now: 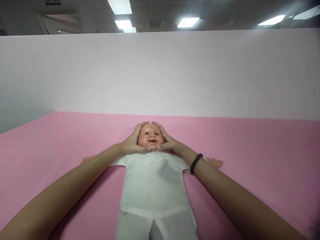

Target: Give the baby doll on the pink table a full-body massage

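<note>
A baby doll (155,186) lies face up on a pink surface, its white cloth body toward me and its plastic arms stretched out sideways. My left hand (132,140) cups the left side of the doll's head (150,134), thumb at the chin and fingers curving up to the crown. On the opposite side, my right hand (168,139) holds the head the same way. The two thumbs almost meet under the mouth. A dark bead bracelet (196,163) circles my right wrist. My forearms cross over the doll's arms and partly hide them.
The pink surface (250,150) spreads out on both sides of the doll. Behind it stands a plain white partition (160,73), with another pale wall at the left. Ceiling lights (188,22) and a door frame (60,20) show above the partition.
</note>
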### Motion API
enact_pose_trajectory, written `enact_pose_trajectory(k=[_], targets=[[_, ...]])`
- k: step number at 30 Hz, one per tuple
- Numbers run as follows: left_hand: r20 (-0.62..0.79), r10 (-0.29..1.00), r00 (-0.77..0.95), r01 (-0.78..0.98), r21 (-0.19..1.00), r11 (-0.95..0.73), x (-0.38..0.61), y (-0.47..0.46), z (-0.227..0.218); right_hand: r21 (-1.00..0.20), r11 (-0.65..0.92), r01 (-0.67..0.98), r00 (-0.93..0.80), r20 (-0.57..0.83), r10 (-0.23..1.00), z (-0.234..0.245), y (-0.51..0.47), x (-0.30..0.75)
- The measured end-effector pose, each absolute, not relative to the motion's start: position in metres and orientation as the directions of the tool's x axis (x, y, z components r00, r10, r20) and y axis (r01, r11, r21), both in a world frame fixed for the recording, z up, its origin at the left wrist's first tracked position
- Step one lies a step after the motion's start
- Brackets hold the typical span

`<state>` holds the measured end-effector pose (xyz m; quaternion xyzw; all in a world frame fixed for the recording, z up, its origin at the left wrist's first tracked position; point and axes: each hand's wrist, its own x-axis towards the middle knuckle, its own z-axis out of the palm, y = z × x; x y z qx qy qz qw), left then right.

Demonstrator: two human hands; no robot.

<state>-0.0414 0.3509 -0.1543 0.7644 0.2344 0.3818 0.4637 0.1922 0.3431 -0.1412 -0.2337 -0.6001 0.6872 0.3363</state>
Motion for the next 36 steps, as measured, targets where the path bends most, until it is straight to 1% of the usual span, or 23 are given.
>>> enact_pose_trajectory(k=[5, 9, 13, 17, 21, 24, 30, 36], targets=[[0.381, 0.733, 0.563, 0.029, 0.878, -0.478, -0.04, 0.349, -0.156, -0.988, 0.035, -0.148, -0.649, 0.124, 0.75, -0.141, 0.342, 0.189], [0.374, 0.763, 0.527, 0.071, 0.875, -0.478, -0.038, 0.348, -0.156, -0.99, 0.07, -0.126, -0.648, 0.135, 0.749, -0.144, 0.346, 0.189], [0.37, 0.756, 0.539, 0.041, 0.885, -0.463, -0.037, 0.347, -0.154, -0.99, 0.043, -0.137, -0.652, 0.123, 0.749, -0.145, 0.347, 0.189], [0.342, 0.742, 0.577, 0.024, 0.901, -0.433, -0.039, 0.349, -0.153, -0.983, 0.006, -0.184, -0.663, 0.129, 0.737, -0.147, 0.35, 0.191], [0.352, 0.717, 0.601, 0.018, 0.891, -0.453, -0.043, 0.354, -0.155, -0.98, -0.015, -0.199, -0.67, 0.125, 0.732, -0.15, 0.353, 0.192], [0.355, 0.722, 0.593, 0.036, 0.884, -0.465, -0.043, 0.354, -0.155, -0.979, -0.021, -0.202, -0.665, 0.121, 0.737, -0.149, 0.352, 0.191], [0.369, 0.739, 0.563, 0.018, 0.889, -0.457, -0.038, 0.347, -0.154, -0.99, 0.019, -0.137, -0.633, 0.102, 0.767, -0.143, 0.345, 0.188], [0.372, 0.769, 0.52, 0.058, 0.883, -0.466, -0.035, 0.346, -0.154, -0.99, 0.07, -0.122, -0.629, 0.132, 0.766, -0.144, 0.346, 0.187]])
